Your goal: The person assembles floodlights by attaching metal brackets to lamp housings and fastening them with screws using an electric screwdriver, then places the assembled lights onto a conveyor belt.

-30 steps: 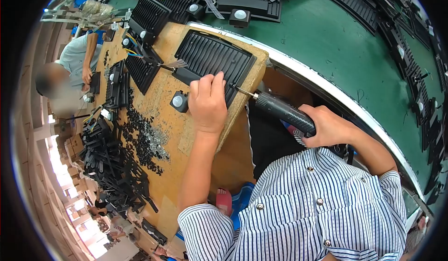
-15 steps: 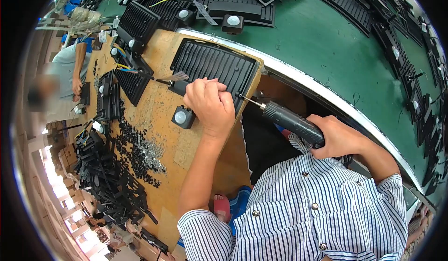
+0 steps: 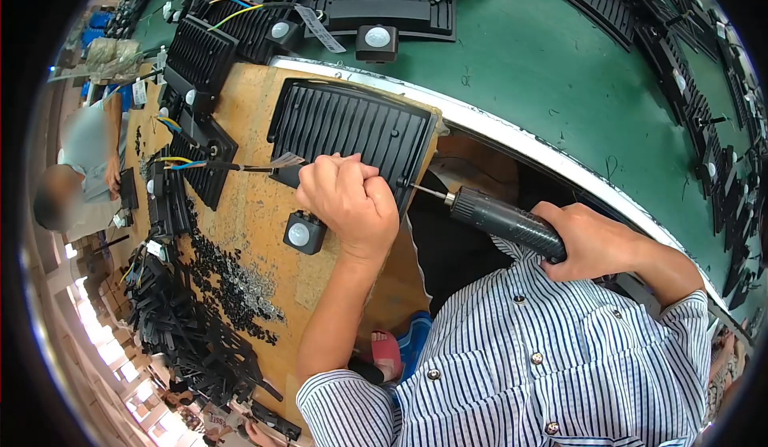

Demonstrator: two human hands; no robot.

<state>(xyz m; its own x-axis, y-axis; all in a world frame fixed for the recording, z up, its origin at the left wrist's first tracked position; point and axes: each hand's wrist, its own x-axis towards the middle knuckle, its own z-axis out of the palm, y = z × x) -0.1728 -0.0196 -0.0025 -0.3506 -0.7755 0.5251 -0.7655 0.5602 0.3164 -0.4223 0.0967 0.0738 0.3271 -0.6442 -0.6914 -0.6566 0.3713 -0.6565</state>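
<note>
My right hand (image 3: 588,241) is wrapped around the rear of a black electric screwdriver (image 3: 508,223). The screwdriver's thin bit points left, its tip at the near edge of a black ribbed floodlight housing (image 3: 352,119). That housing lies on the wooden bench, ribs upward. My left hand (image 3: 352,205) is closed over the housing's lower left part, fingers curled; whatever they grip is hidden. Just left of that wrist sits a black motion sensor (image 3: 304,233) with a white dome. A cable (image 3: 232,165) with coloured wire ends and a printed tag runs left from beside my fingers.
Small black parts and clear bits (image 3: 232,287) are scattered over the wooden bench (image 3: 264,207), beside a heap of black brackets (image 3: 180,327). More ribbed housings (image 3: 384,3) lie on the green table (image 3: 512,63). A co-worker (image 3: 88,159) handles a black part at far left.
The camera view has shifted, so the bench and housings sit further left and the near housing lower. Both hands keep their grips, and the bit tip stays at the housing's edge.
</note>
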